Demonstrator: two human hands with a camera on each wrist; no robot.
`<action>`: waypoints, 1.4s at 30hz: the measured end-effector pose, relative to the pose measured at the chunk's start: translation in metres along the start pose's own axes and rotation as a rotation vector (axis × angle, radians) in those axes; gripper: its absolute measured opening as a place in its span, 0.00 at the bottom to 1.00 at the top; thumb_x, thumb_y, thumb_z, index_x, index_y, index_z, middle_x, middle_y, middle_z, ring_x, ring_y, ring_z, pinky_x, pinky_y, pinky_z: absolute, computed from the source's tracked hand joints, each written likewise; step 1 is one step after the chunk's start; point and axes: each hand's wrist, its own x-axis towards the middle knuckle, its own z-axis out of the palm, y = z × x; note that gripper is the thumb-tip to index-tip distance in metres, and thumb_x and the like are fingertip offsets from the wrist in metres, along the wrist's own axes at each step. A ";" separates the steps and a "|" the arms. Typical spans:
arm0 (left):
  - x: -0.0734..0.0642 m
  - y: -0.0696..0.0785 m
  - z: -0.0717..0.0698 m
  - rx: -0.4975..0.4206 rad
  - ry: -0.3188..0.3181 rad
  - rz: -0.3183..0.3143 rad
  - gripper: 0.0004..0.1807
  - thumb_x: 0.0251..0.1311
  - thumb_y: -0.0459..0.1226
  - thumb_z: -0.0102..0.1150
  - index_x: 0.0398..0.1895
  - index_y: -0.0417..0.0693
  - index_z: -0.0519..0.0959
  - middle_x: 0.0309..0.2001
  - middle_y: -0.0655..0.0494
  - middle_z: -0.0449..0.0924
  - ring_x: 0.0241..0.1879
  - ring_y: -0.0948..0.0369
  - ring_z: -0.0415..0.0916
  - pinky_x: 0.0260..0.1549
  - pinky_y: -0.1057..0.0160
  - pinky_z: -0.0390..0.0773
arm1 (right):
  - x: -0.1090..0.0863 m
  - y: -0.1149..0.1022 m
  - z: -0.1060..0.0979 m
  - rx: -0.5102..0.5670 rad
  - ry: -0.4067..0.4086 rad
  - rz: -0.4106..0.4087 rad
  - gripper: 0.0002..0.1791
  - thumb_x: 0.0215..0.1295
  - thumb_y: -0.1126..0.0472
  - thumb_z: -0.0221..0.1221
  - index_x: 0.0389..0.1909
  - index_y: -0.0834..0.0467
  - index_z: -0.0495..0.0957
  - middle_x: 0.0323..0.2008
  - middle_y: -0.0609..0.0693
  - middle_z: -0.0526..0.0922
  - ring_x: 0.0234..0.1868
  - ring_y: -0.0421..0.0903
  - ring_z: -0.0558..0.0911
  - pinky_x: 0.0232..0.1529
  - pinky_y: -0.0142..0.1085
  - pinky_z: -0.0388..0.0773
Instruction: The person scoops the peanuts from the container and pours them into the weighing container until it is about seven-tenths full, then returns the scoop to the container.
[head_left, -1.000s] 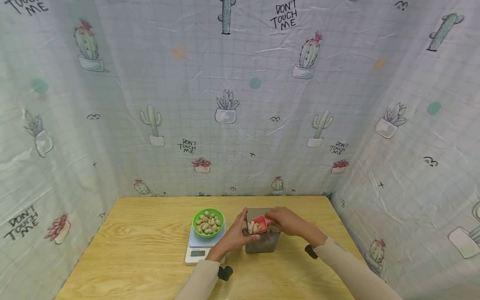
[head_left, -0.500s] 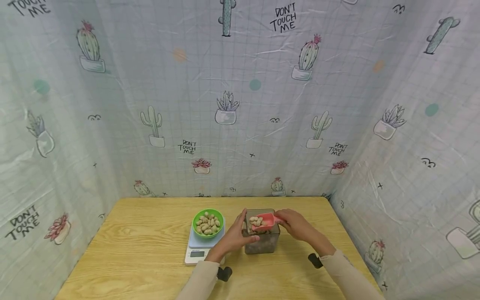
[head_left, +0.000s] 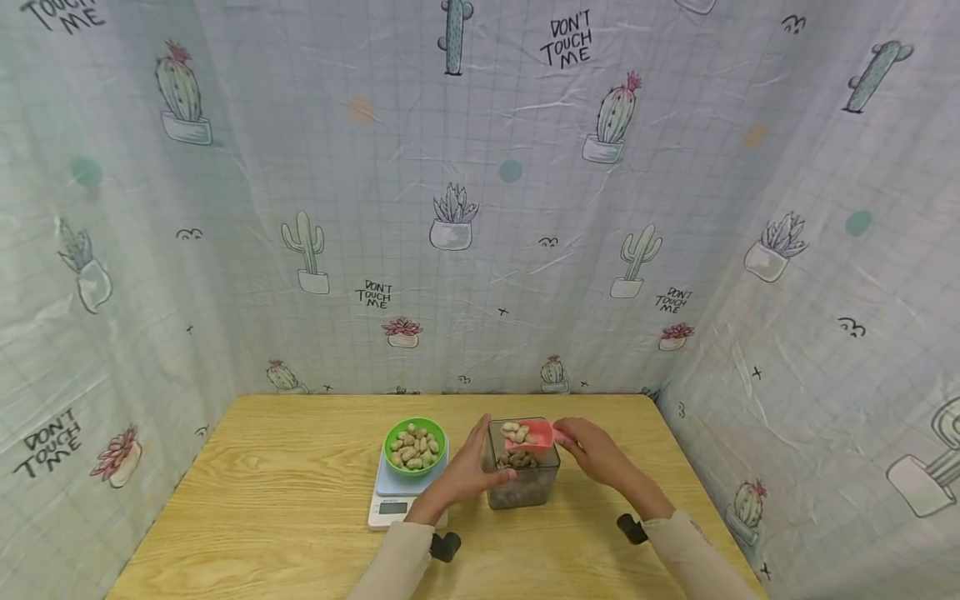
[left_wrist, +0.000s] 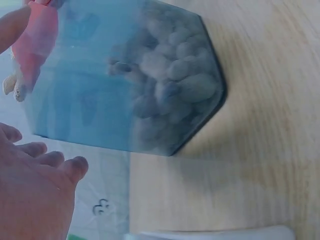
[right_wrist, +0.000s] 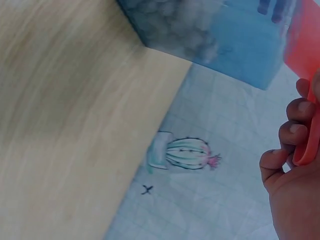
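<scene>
My right hand [head_left: 596, 450] grips the handle of a pink scoop [head_left: 542, 435], its fingers curled round it in the right wrist view. Several unshelled peanuts [head_left: 515, 432] lie in the scoop, which is over the mouth of a clear grey plastic container [head_left: 522, 487]. More peanuts fill the lower part of the container, seen through its wall in the left wrist view [left_wrist: 170, 75]. My left hand [head_left: 467, 471] is spread at the container's left side, fingers along that side and thumb across the front near the rim.
Left of the container, a green bowl [head_left: 388, 458] of peanuts stands on a white kitchen scale [head_left: 386, 517] with a small display. The wooden table [head_left: 285, 500] ends at a cactus-print curtain [head_left: 480, 333] at the back and sides.
The scoop with peanuts has risen from inside the container to above its rim, and levelled out. My right hand has shifted slightly right; the left hand stays at the container.
</scene>
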 end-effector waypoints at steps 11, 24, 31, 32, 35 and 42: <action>-0.007 0.016 -0.025 0.000 0.073 0.015 0.57 0.59 0.57 0.64 0.80 0.57 0.38 0.80 0.45 0.39 0.77 0.40 0.44 0.66 0.33 0.59 | 0.022 -0.016 -0.017 -0.028 -0.024 -0.029 0.11 0.74 0.56 0.52 0.50 0.55 0.79 0.41 0.48 0.84 0.41 0.45 0.81 0.43 0.44 0.78; -0.036 0.009 -0.069 0.006 0.161 -0.004 0.53 0.62 0.54 0.62 0.79 0.69 0.36 0.81 0.49 0.36 0.77 0.40 0.45 0.63 0.31 0.61 | 0.055 -0.041 -0.008 -0.013 -0.043 -0.064 0.15 0.75 0.54 0.51 0.53 0.57 0.78 0.43 0.50 0.84 0.42 0.47 0.82 0.44 0.44 0.79; -0.047 -0.001 -0.088 0.048 0.220 -0.016 0.54 0.58 0.55 0.66 0.80 0.63 0.41 0.80 0.48 0.40 0.76 0.39 0.47 0.64 0.31 0.59 | 0.067 -0.053 0.004 -0.008 -0.045 -0.081 0.14 0.74 0.55 0.52 0.52 0.57 0.78 0.44 0.51 0.84 0.45 0.48 0.83 0.46 0.45 0.79; -0.048 -0.004 -0.090 0.058 0.227 -0.021 0.55 0.57 0.55 0.66 0.80 0.62 0.41 0.80 0.49 0.41 0.76 0.39 0.47 0.64 0.31 0.59 | 0.069 -0.055 0.006 -0.008 -0.042 -0.090 0.14 0.74 0.55 0.52 0.52 0.57 0.77 0.44 0.50 0.84 0.44 0.48 0.82 0.46 0.44 0.78; -0.053 -0.014 -0.094 0.076 0.239 -0.041 0.56 0.56 0.54 0.68 0.80 0.59 0.42 0.80 0.48 0.42 0.75 0.38 0.48 0.64 0.30 0.59 | 0.073 -0.062 0.011 0.005 -0.046 -0.103 0.13 0.74 0.55 0.52 0.50 0.56 0.78 0.44 0.50 0.84 0.45 0.47 0.82 0.46 0.43 0.78; -0.062 -0.043 -0.098 0.058 0.223 -0.115 0.59 0.55 0.52 0.69 0.80 0.59 0.39 0.80 0.47 0.39 0.76 0.37 0.46 0.64 0.29 0.59 | 0.084 -0.078 0.020 0.026 -0.098 -0.083 0.12 0.75 0.55 0.51 0.50 0.55 0.78 0.45 0.50 0.84 0.46 0.47 0.82 0.48 0.44 0.77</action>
